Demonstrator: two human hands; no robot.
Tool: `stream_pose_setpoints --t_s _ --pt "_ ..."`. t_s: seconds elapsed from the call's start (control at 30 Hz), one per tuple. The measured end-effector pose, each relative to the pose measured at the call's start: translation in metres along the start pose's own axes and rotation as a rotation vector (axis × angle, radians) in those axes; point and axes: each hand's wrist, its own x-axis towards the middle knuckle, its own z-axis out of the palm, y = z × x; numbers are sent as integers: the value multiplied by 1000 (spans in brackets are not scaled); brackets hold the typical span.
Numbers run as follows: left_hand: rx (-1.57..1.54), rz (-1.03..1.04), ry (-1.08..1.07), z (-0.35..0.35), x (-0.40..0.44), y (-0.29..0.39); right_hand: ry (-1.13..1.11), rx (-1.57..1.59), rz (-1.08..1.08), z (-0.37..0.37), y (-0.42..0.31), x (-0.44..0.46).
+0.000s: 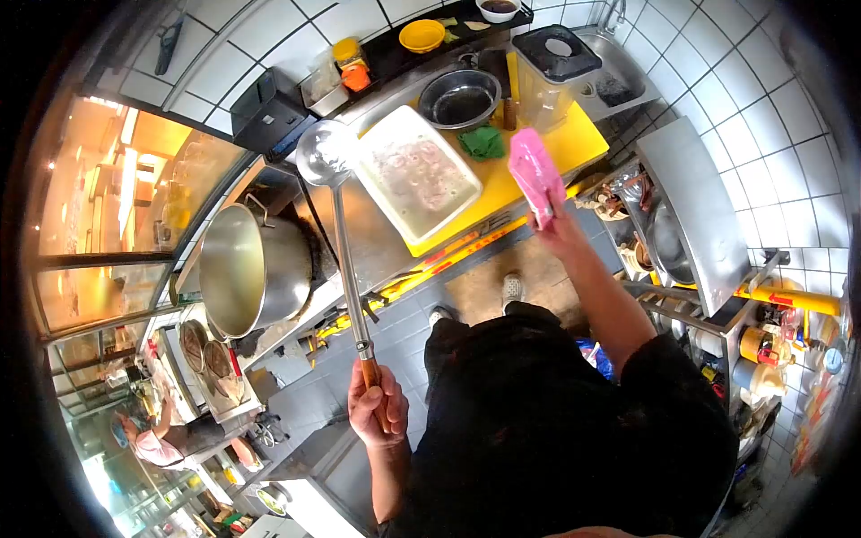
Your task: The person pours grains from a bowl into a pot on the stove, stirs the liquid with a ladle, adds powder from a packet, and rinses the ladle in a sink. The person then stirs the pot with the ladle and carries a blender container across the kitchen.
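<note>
Wooden handle (370, 371) of the long ladle (347, 260) is gripped in the left hand (378, 411), fingers curled right round it, forearm held low and close to the body. Pretty much straight ahead, the right arm is stretched out from its short black sleeve, and a glossy pink item (534, 170) is held by its near end in the right hand (558, 231), closed on it and raised over the yellow board (581, 143). Ladle bowl's seen between the big steel pot (289, 273) and the white tray (392, 204), which is filled with cloudy liquid. Labels on the jars (762, 344) off to the right are too small to be read, fwiw. Further back, a green cloth (482, 142) is parked beside a dark pan (460, 99), with the sink (641, 67) beyond.
</note>
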Motion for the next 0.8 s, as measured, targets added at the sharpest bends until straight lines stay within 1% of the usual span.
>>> stream_pose_setpoints --t_s 0.07,0.13,0.17,0.2,0.23,0.3,0.37,0.4,0.47,0.57,0.63,0.7,0.77,0.8 --pt "14 -10 20 12 0 -10 -97 -48 33 -14 2 28" --pt "45 -32 72 19 -1 -15 -2 -24 40 -11 12 36" --pt "59 -14 83 22 1 -16 14 -19 45 5 17 46" --pt "83 3 138 19 1 -16 -27 -39 47 22 20 45" --pt "56 1 139 16 3 -15 -82 -63 47 39 21 38" --pt "30 -8 167 18 11 -7 -239 -9 125 86 17 28" --pt "-17 -15 181 11 12 0 -372 -36 115 142 7 18" --pt "-51 2 186 7 14 4 -348 -48 109 174 4 19" --pt "-5 35 170 -2 19 13 -278 -72 82 237 -3 26" --pt "-9 79 168 -9 25 25 -675 -250 -53 309 -11 52" --pt "-25 92 175 -17 26 32 -685 -107 19 410 -16 10" --pt "-55 90 196 -25 26 39 -770 -81 9 488 -10 -17" --pt "-42 83 188 -26 25 47 -998 -83 24 557 -2 -24" --pt "-39 76 194 -26 22 50 -916 -189 -112 593 8 -24"
